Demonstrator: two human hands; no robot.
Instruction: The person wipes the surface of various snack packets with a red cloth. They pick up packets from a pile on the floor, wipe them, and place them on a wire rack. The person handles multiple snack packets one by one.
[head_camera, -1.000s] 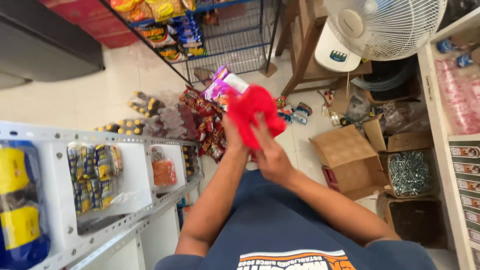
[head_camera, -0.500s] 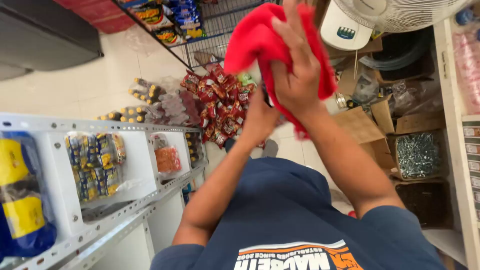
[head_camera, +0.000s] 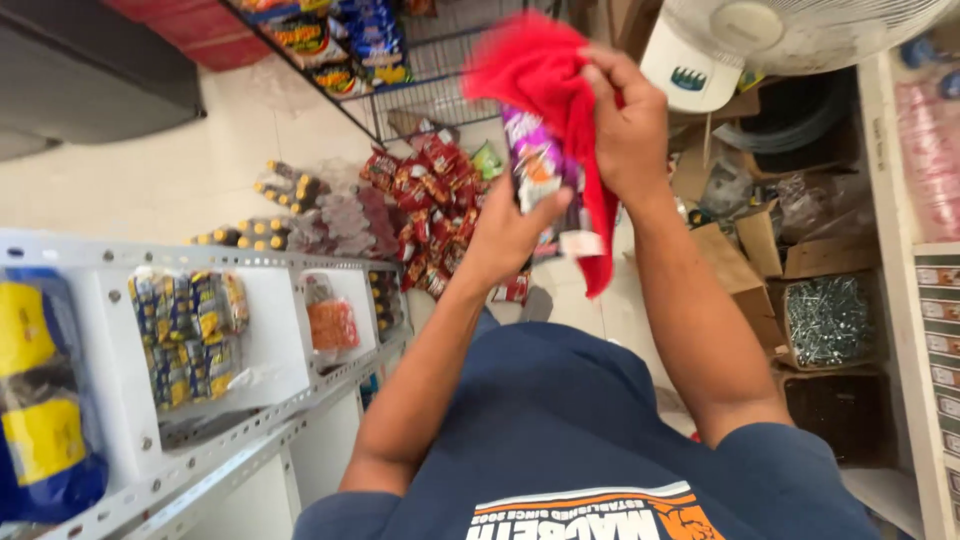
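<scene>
My right hand (head_camera: 628, 125) grips a red cloth (head_camera: 540, 70) raised in front of me; the cloth hangs down past my wrist. My left hand (head_camera: 510, 232) holds a purple and white snack packet (head_camera: 536, 170) from below. The cloth lies over the top of the packet and touches it. Both arms reach up from my dark blue shirt. Part of the packet is hidden behind the cloth.
A white metal shelf (head_camera: 250, 420) at the left carries bagged goods. A heap of red snack packets (head_camera: 430, 210) and bottles (head_camera: 270, 230) lies on the floor. A wire rack (head_camera: 420, 80), a white fan (head_camera: 760, 40) and open cardboard boxes (head_camera: 830, 320) stand at the back and right.
Both hands rose higher with the red cloth. The cloth has moved aside, and the purple packet in my left hand now shows beneath it.
</scene>
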